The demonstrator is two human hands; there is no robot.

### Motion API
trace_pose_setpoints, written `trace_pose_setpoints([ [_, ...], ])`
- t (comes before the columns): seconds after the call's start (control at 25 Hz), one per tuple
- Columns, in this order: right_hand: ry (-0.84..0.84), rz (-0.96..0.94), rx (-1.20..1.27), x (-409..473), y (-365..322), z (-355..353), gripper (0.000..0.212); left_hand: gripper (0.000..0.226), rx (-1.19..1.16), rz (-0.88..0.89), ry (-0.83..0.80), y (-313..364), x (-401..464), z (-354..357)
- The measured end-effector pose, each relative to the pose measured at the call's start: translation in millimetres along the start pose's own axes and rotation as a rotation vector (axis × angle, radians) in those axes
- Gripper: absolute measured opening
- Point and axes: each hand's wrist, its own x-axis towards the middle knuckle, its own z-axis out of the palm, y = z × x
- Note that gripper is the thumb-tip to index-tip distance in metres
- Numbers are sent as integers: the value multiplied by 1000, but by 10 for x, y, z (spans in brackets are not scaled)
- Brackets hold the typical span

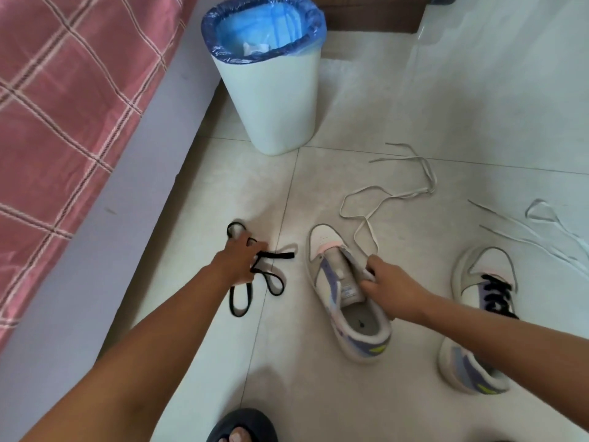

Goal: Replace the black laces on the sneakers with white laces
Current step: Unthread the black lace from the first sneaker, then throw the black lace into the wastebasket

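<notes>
My left hand grips a bundled black lace just above the tiled floor, its loops hanging below and beside my fingers. An unlaced grey-and-purple sneaker lies in the middle, toe pointing away. My right hand grips its right side wall near the tongue. A second sneaker stands to the right, with black laces threaded through it, partly hidden by my right forearm. One white lace lies loose on the floor beyond the unlaced sneaker. Another white lace lies at the far right.
A white bin with a blue liner stands beyond the sneakers. A bed with a pink checked cover runs along the left. My foot in a dark slipper shows at the bottom edge. A wooden cabinet base is at the back.
</notes>
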Motion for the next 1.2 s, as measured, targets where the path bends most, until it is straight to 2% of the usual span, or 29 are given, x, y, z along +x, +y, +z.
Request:
trace_pose_setpoints([
  [0.12, -61, 102, 205, -73, -86, 204, 19, 37, -62, -20, 65, 42, 54, 177],
  [0.24, -79, 176, 366, -94, -47, 250, 17, 19, -263, -72, 101, 93, 39, 138],
  [0.32, -136, 207, 442, -94, -29, 223, 19, 15, -452, -115, 140, 188, 11, -95],
  [0.4, -196, 214, 415, -92, -23, 169, 41, 26, -760, -117, 136, 304, -23, -450],
  [0.48, -137, 97, 238, -67, -21, 36, 68, 42, -1023, -45, 72, 411, -87, -868],
  [0.56, -7, -133, 141, -19, -161, -224, 95, 37, -1009, 77, 4, 543, -201, -1226],
  [0.64, 81, -356, 154, 36, -447, -473, 117, 29, -988, 203, -90, 739, -325, -1453],
  [0.72, 40, -441, 363, 106, -766, -642, 126, 24, -1046, 317, -166, 958, -428, -1585],
  [0.76, -34, -457, 547, 128, -893, -680, 120, 22, -1097, 358, -151, 1053, -453, -1631],
  [0.8, -97, -461, 724, 142, -965, -704, 99, 22, -1173, 366, -94, 1122, -458, -1684],
  [0.88, -167, -407, 910, 146, -1023, -772, 36, 27, -1327, 266, 92, 1151, -422, -1820],
  [0.92, -174, -347, 950, 173, -1002, -802, 23, 28, -1345, 214, 180, 1122, -403, -1873],
  [1.0, -164, -255, 1106, 253, -969, -845, 37, 16, -1290, 152, 291, 1102, -372, -1916],
  [1.08, -155, -121, 1423, 372, -1062, -909, 44, 4, -1070, 115, 394, 1226, -343, -1888],
  [1.2, -149, 20, 1783, 589, -1377, -1005, 28, 21, -310, 230, 520, 1426, -193, -1824],
])
